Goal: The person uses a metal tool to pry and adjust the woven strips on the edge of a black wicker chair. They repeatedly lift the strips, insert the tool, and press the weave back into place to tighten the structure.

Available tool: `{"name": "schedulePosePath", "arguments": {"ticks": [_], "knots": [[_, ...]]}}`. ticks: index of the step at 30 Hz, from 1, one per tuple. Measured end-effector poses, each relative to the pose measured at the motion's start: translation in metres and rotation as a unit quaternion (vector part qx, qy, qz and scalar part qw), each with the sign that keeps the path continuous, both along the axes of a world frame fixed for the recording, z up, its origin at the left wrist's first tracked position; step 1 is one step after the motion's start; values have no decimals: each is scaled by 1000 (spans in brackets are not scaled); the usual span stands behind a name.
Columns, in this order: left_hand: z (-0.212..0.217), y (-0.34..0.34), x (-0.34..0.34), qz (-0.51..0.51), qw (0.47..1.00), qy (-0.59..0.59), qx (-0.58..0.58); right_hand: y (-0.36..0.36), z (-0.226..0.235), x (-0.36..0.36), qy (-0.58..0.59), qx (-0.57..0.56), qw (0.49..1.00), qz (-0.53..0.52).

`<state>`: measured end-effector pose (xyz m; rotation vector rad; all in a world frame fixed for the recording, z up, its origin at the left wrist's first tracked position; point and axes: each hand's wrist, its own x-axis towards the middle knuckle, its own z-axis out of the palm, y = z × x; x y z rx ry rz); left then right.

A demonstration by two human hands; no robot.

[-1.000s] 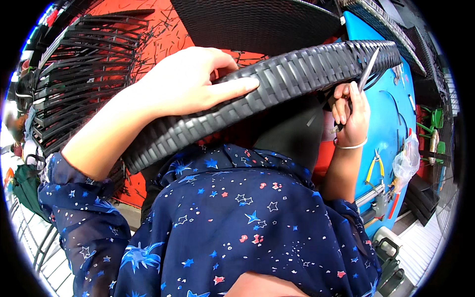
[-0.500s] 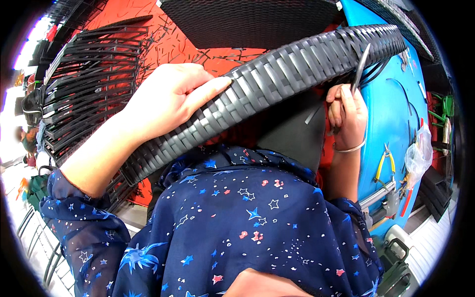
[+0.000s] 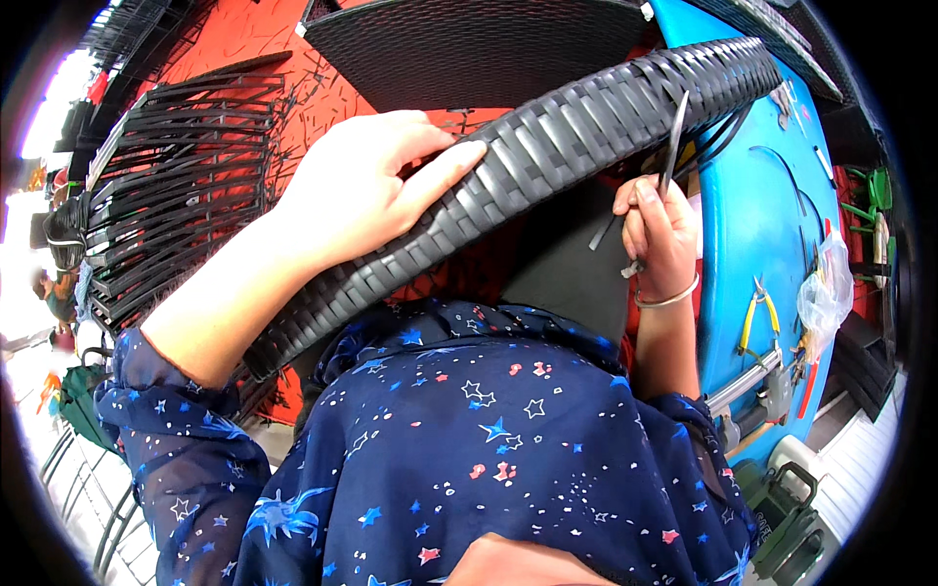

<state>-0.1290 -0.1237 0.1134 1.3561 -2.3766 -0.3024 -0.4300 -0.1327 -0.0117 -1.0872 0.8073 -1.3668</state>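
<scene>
A curved rail wrapped in woven black wicker (image 3: 547, 156) runs diagonally across my chest, from lower left up to the upper right. My left hand (image 3: 366, 186) lies on top of it and grips it, fingers stretched along the weave. Below the rail's upper end, my right hand (image 3: 660, 230) pinches a loose black wicker strip (image 3: 672, 137) that rises from the fingers up to the weave. A bangle sits on that wrist. My dark blue star-printed blouse fills the lower middle.
A blue drum (image 3: 772, 254) stands at the right, with yellow-handled pliers (image 3: 757, 313) and a clear plastic bag (image 3: 826, 298) by it. A woven black panel (image 3: 469, 49) lies ahead on the red floor (image 3: 244, 39). Bundles of black strips (image 3: 166, 195) lie at left.
The rail has risen and swung up to the right under my left hand. My right hand has dropped slightly and drawn the strip taut below the rail.
</scene>
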Motion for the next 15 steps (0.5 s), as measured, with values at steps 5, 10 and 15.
{"name": "schedulePosePath", "arguments": {"ticks": [5, 10, 15], "knots": [[7, -2, -2, -5, 1000, 0, 22, 0, 3, 0, -21, 7, 1000, -3], [15, -9, -14, 72, 994, -59, 60, 0, 5, 0, -14, 34, 999, -4], [7, -16, -17, 29, 998, -54, -14, 2, 4, -1, 0, 37, 999, -5]]}}
